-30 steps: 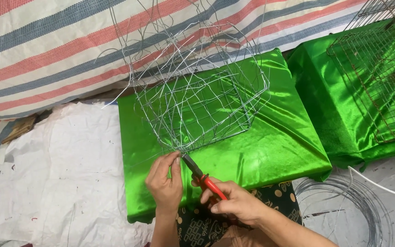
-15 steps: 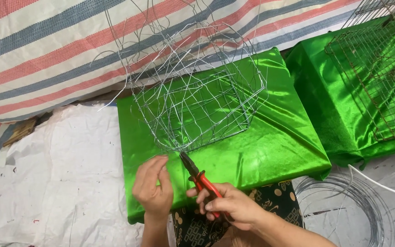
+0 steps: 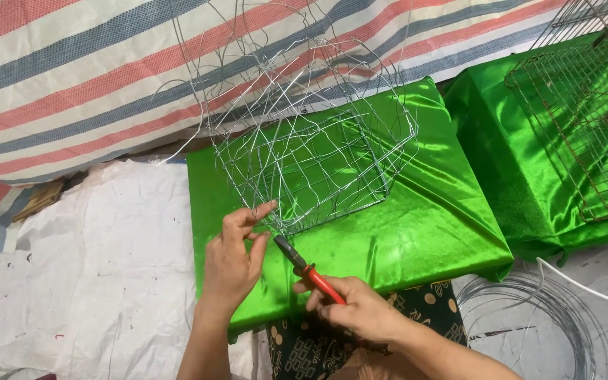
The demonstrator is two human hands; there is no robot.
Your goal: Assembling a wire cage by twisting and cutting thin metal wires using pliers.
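Observation:
A silvery wire mesh basket frame (image 3: 318, 151) stands tilted on a shiny green cloth-covered block (image 3: 431, 225). My left hand (image 3: 233, 257) is raised at the frame's near lower corner, fingers spread, its index fingertip touching the wire. My right hand (image 3: 357, 309) grips red-handled pliers (image 3: 307, 271). The dark jaws of the pliers point up-left toward that same corner and stop just short of the mesh.
A second green block (image 3: 522, 183) on the right carries a rusty wire grid (image 3: 585, 127). A coil of bare wire (image 3: 536, 324) lies on the floor at lower right. Striped tarpaulin (image 3: 72, 77) hangs behind; white sacking (image 3: 93, 274) covers the floor on the left.
My left hand let go of the frame's corner, dropped away, then rose again with fingers open to touch the wire. The pliers backed slightly down and right from the mesh.

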